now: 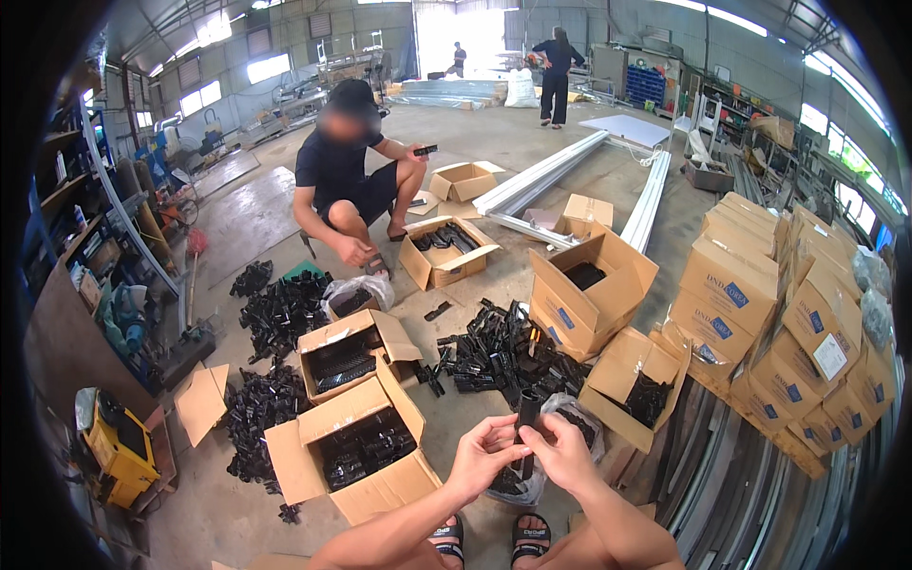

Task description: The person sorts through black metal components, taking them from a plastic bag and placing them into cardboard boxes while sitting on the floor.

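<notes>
Between my two hands stands a long, narrow black part (528, 407), nearly upright, its exact kind not clear. My left hand (483, 458) pinches it from the left with the fingertips. On the other side my right hand (562, 456) grips it with thumb and fingers. Below the hands, partly hidden by them, is a clear plastic bag (534, 494) with black pieces in it. A loose heap of similar black parts (489, 353) lies on the floor just beyond.
Open cardboard boxes of black parts stand left (385, 496) and right (616, 410). More black parts (261, 418) are heaped at the left. A co-worker (347, 171) crouches ahead, holding a black piece. Stacked closed cartons (727, 280) and metal profiles (717, 503) line the right.
</notes>
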Available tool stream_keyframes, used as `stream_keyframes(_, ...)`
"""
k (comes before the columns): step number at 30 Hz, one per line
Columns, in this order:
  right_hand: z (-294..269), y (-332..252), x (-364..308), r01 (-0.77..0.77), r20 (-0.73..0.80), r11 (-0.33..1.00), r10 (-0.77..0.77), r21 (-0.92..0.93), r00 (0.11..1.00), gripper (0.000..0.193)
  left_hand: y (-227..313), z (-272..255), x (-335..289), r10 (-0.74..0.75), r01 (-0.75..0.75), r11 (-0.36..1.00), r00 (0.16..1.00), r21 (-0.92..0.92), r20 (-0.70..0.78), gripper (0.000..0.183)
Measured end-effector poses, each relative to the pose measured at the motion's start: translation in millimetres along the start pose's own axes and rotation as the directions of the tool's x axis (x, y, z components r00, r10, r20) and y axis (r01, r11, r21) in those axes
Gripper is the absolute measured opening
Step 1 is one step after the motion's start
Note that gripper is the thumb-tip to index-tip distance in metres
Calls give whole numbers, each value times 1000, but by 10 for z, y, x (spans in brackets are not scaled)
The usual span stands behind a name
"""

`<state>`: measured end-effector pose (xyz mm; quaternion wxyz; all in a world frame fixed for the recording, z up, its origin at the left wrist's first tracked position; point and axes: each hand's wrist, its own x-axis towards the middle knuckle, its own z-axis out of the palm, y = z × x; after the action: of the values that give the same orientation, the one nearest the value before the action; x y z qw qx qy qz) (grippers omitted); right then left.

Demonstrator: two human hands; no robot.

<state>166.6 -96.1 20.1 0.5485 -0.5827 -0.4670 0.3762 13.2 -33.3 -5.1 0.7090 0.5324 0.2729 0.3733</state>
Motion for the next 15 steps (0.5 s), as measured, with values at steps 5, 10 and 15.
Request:
stream_keyframes(5,-66,-33,-39,14,-51,997,-18,-71,999,25,-53,67,-34,-2,3,1000,998,-24,57,56)
stream_keyframes(10,-171,-101,-9,-83,-64,983,73,-163,995,31,27,111,-59,-64,68,997,990,-25,129,60)
stream_keyframes(15,-183,-16,19,-125,-78,979,113,-159,990,35,-28,-23,30,-291,311,950,903,-13,315,52)
